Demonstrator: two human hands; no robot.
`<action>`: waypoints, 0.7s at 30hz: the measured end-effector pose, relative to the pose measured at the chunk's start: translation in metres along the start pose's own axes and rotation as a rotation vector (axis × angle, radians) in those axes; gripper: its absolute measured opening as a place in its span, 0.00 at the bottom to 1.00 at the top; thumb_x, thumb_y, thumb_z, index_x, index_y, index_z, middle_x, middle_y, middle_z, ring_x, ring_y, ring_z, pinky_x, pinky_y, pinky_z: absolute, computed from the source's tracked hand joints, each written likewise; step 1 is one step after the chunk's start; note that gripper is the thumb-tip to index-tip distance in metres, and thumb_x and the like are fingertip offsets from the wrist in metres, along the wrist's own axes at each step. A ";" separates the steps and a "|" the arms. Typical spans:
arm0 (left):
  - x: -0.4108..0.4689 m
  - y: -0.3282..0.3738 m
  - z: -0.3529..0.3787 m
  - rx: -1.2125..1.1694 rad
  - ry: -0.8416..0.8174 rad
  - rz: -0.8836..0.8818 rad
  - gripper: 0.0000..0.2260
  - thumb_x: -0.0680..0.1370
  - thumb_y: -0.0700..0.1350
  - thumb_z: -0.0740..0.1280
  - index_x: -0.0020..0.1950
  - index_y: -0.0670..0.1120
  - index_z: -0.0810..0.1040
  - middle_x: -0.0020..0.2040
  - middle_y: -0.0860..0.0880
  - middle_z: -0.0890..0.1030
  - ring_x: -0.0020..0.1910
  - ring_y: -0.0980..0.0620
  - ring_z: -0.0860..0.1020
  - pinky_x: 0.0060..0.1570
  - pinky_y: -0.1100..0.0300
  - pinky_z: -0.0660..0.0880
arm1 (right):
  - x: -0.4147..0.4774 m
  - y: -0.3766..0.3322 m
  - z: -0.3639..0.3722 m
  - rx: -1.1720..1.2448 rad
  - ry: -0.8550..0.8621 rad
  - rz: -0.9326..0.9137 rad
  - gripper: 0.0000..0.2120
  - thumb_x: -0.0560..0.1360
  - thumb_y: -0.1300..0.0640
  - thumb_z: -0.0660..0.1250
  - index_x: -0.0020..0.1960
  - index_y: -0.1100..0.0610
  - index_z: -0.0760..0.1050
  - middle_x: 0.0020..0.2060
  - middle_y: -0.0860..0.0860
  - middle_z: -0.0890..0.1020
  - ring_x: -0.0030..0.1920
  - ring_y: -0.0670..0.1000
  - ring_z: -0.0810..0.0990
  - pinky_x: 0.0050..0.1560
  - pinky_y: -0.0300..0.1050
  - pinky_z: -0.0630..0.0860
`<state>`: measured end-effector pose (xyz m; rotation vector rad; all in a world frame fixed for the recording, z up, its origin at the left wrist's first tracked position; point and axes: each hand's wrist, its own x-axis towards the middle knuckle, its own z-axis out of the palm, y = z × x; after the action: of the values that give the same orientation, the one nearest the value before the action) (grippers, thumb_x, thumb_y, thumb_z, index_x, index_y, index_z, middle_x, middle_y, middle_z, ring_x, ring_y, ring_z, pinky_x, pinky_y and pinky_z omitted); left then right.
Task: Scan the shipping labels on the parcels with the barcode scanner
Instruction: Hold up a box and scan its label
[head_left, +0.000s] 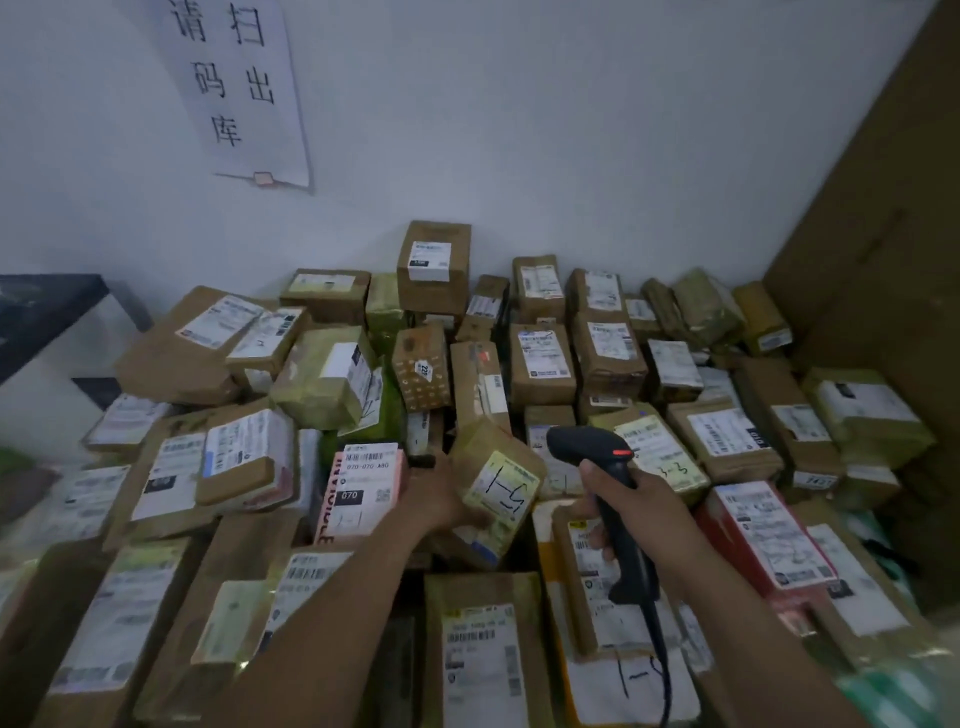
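Note:
A heap of cardboard parcels with white shipping labels fills the lower view. My left hand (441, 496) grips a small taped brown parcel (493, 483), tilted, its yellowish label with handwritten marks facing up. My right hand (636, 512) holds a black barcode scanner (602, 467) by its handle; the scanner's head with a red button sits just right of that parcel, pointing left and away. The scanner's cable (660, 654) trails down toward me. A pink parcel (361, 491) with a barcode label stands directly left of my left hand.
A white wall rises behind the pile, bearing a paper sign (234, 88) with handwritten characters. A big brown cardboard sheet (878, 218) leans at the right. A dark table (41, 312) stands at the left. A red-edged parcel (769, 535) lies right of my right wrist.

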<state>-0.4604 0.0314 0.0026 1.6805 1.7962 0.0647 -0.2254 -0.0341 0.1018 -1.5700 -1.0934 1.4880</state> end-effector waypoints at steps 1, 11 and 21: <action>0.007 -0.002 -0.002 -0.042 -0.033 -0.012 0.47 0.63 0.59 0.79 0.75 0.50 0.60 0.70 0.48 0.72 0.68 0.46 0.72 0.67 0.49 0.71 | 0.002 0.000 0.000 0.006 0.003 0.013 0.14 0.76 0.48 0.70 0.46 0.60 0.78 0.40 0.59 0.85 0.27 0.54 0.78 0.28 0.45 0.78; 0.014 -0.011 -0.005 -0.471 -0.134 -0.183 0.32 0.69 0.49 0.79 0.68 0.51 0.69 0.52 0.54 0.81 0.47 0.56 0.80 0.43 0.59 0.77 | 0.019 -0.012 0.000 -0.077 -0.071 0.067 0.17 0.76 0.48 0.70 0.49 0.63 0.77 0.40 0.59 0.86 0.25 0.52 0.77 0.28 0.44 0.75; -0.003 0.000 -0.025 -0.812 0.106 -0.090 0.23 0.70 0.47 0.77 0.60 0.55 0.70 0.54 0.52 0.80 0.52 0.50 0.80 0.52 0.52 0.78 | 0.017 -0.023 -0.011 -0.063 -0.131 0.035 0.20 0.76 0.46 0.70 0.49 0.65 0.77 0.41 0.66 0.84 0.27 0.53 0.77 0.29 0.44 0.75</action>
<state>-0.4729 0.0387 0.0233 1.0208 1.5934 0.7481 -0.2178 -0.0089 0.1174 -1.5590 -1.2028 1.6134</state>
